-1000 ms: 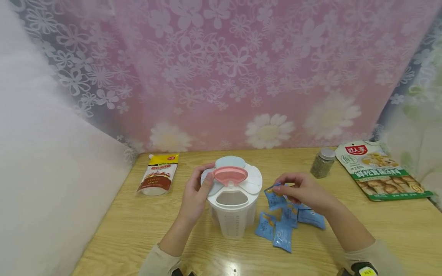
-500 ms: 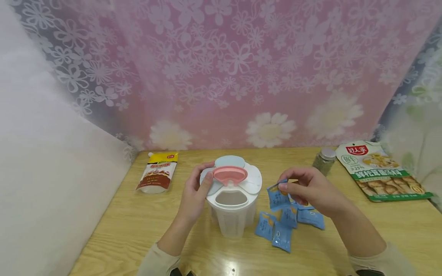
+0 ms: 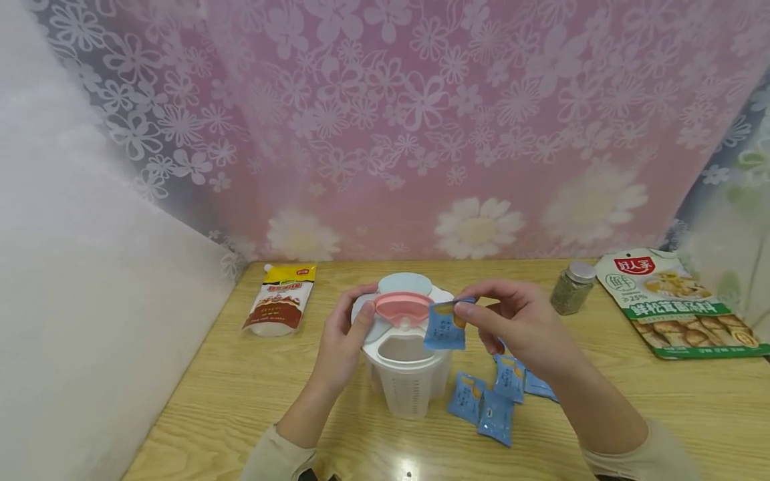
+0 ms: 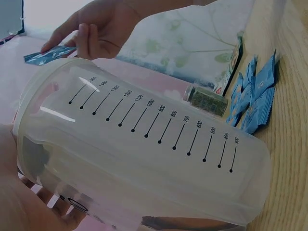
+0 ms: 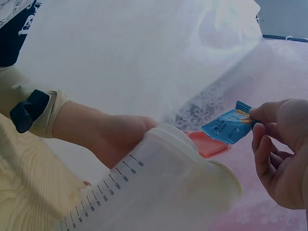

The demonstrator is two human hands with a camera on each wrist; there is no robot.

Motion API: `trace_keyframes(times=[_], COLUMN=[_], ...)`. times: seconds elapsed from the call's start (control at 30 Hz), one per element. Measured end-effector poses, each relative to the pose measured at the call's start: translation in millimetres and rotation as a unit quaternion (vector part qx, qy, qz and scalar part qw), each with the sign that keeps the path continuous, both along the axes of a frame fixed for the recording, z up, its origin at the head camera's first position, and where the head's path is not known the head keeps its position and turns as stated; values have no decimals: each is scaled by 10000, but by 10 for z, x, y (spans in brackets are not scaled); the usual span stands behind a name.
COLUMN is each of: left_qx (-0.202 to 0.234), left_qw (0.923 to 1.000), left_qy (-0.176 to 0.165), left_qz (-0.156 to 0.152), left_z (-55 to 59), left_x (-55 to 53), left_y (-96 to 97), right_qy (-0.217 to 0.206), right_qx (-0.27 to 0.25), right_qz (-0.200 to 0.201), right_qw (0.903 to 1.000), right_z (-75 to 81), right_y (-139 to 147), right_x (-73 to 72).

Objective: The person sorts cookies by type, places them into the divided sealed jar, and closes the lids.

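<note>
A clear storage canister (image 3: 408, 394) with a white lid and several coloured flaps stands on the table. Its pink flap (image 3: 402, 310) is tipped up, leaving the front opening uncovered. My left hand (image 3: 338, 344) holds the canister at the lid's left side, thumb on top. Between thumb and fingertips, my right hand (image 3: 520, 324) pinches a small blue packet (image 3: 445, 331) by its upper edge. In the right wrist view the packet (image 5: 226, 127) hangs over the lid near the raised flap. Measuring marks run down the canister wall (image 4: 159, 159) in the left wrist view.
Several more blue packets (image 3: 496, 414) lie right of the canister. Behind them are a small herb jar (image 3: 573, 288) with a metal cap and a large green-white bag (image 3: 680, 307) with mushroom pictures. At the back left lies a yellow, white and brown pouch (image 3: 279, 304).
My right hand has lifted the blue packet off the pile and carried it left, over the canister's front opening. The left hand has kept its hold on the lid.
</note>
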State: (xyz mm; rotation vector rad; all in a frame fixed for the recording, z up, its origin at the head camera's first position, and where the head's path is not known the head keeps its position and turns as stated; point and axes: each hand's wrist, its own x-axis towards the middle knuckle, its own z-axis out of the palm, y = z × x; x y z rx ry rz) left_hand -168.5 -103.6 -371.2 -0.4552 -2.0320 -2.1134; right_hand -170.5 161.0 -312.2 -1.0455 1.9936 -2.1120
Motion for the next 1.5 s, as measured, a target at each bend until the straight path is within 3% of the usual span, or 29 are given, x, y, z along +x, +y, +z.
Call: trace_keyframes(times=[0.1, 0.3, 0.47, 0.8, 1.17, 1.5], left_qx=[-4, -41, -91, -170, -121, -64], left_qw=[10000, 10000, 9999, 9998, 9998, 9999], left_qy=[31, 2, -31, -88, -122, -104], left_qz=[18, 0, 38, 21, 36, 30], left_z=[-2, -8, 7, 56, 29, 14], left_x=[0, -4, 0, -31, -21, -2], left_y=[3, 14, 4, -1, -12, -19], right_qy=[155, 188, 225, 27, -320, -623], right_qx=[72, 795, 1090, 1111, 794, 1015], right_qz=[-145, -641, -730, -564, 103, 131], right_qw=[9997, 9946, 9911, 9922, 9963, 9928], right_z=[28, 16, -21, -136, -181, -255], right_y=[-134, -302, -332, -235, -68, 164], right_x=[37, 112, 139, 134, 101, 91])
